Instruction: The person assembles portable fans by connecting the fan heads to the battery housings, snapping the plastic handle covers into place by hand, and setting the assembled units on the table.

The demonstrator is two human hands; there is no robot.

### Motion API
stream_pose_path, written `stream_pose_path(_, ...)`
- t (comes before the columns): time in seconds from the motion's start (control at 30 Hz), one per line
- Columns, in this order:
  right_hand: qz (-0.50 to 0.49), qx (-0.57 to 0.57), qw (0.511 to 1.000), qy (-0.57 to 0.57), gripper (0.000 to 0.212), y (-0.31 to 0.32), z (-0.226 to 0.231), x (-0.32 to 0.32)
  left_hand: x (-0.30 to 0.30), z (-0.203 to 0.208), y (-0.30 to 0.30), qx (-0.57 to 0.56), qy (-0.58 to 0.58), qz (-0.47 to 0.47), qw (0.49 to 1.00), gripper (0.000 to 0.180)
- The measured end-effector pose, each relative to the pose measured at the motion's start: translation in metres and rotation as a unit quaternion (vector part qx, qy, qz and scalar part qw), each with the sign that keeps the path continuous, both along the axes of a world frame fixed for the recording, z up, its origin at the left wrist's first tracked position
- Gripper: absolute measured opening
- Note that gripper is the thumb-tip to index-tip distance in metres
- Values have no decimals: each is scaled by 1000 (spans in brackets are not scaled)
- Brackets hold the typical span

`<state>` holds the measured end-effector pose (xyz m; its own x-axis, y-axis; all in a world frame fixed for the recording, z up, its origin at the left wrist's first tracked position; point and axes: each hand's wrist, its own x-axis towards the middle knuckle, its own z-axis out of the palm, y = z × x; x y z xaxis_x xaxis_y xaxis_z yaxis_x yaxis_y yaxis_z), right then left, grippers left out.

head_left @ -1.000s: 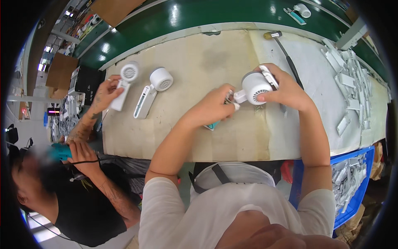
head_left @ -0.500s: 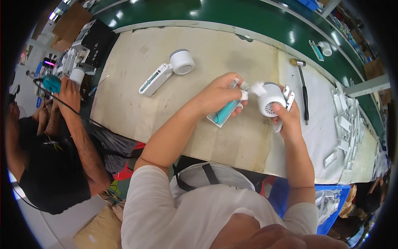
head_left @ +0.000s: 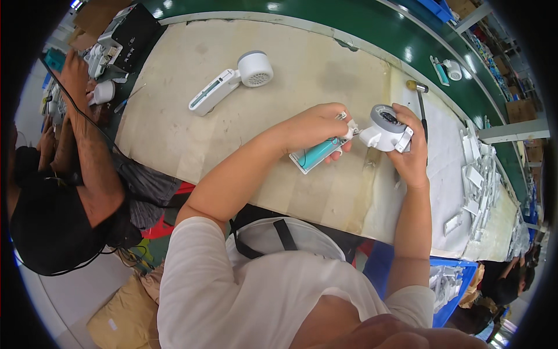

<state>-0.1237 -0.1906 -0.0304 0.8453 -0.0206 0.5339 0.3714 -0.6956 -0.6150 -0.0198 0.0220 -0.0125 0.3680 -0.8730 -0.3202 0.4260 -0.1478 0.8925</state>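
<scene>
My left hand [head_left: 317, 125] is closed around an opened white fan handle [head_left: 317, 156] with a teal cylinder, likely a battery, and a dark wire inside. My right hand [head_left: 414, 160] grips a white round fan head [head_left: 383, 134] with a grey rim, its rim side tilted up. A small white part beside the left fingers almost meets the neck of the fan head; whether they are joined I cannot tell. Farther left on the table lies a whole white handheld fan [head_left: 254, 71] with a slotted handle. My fingers partly hide both held pieces.
A hammer [head_left: 418, 87] with a dark handle lies right of my right hand. White plastic parts [head_left: 479, 180] are heaped at the table's right side. A blue bin [head_left: 465, 285] stands below that edge. Another person [head_left: 64, 215] works at the left. A second opened fan [head_left: 447, 71] rests on the green surface beyond.
My right hand has turned the fan head, so the grey rim now shows instead of the slotted grille. The left hand stays nearly in place. At left, the other person's arm has moved away.
</scene>
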Motion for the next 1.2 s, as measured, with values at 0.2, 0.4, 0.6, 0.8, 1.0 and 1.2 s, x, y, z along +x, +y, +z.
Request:
stream_pose_path(0.2, 0, -30, 999, -35, 60, -1, 4, -1, -1, 4, -2, 20, -69, -11, 997, 19)
stream_pose_path(0.4, -2, -53, 999, -3, 62, 4, 12, -4, -6, -6, 0, 20, -195, -22, 980, 19)
stream_pose_path(0.6, 17, -39, 998, 45, 66, 5, 21, -10, -7, -6, 0, 29, -228, -7, 973, 19)
stream_pose_path(0.8, 70, 7, 994, 83, 63, 7, 33, -15, -12, -11, -1, 53, -423, 4, 905, 26)
stream_pose_path(1.0, 74, 51, 990, 113, 57, 2, 37, -18, -17, -13, -6, 67, -439, -15, 896, 24)
stream_pose_path(1.2, 66, 142, 979, 132, 58, -4, 34, -20, -16, -6, -5, 35, -361, -26, 932, 21)
